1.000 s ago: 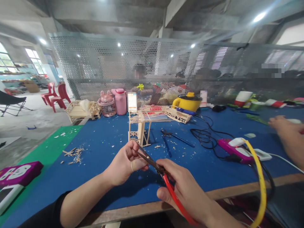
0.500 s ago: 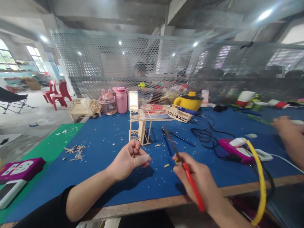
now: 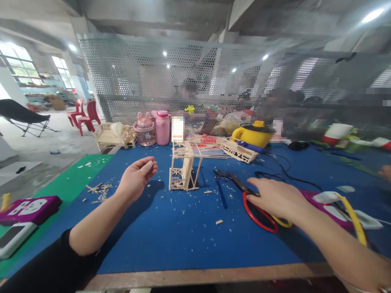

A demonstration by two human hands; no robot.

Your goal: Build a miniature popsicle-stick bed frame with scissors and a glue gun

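My left hand is raised above the blue table, left of a small wooden stick tower. Its fingers are pinched together, one fingertip wrapped in pale tape; what they hold, if anything, is too small to tell. My right hand lies flat with fingers stretched over red-handled scissors, which rest on the table. The scissors' dark blades point toward the tower.
Wood chips litter the table. Behind the tower are stick frames, a yellow pot, pink bottles and black cables. A purple power strip lies at left, a glue gun at right. Another person's hand shows at the right edge.
My right hand has moved right and down, laying the scissors on the table. My left hand has risen up and to the left, still pinched. The camera has turned slightly left.
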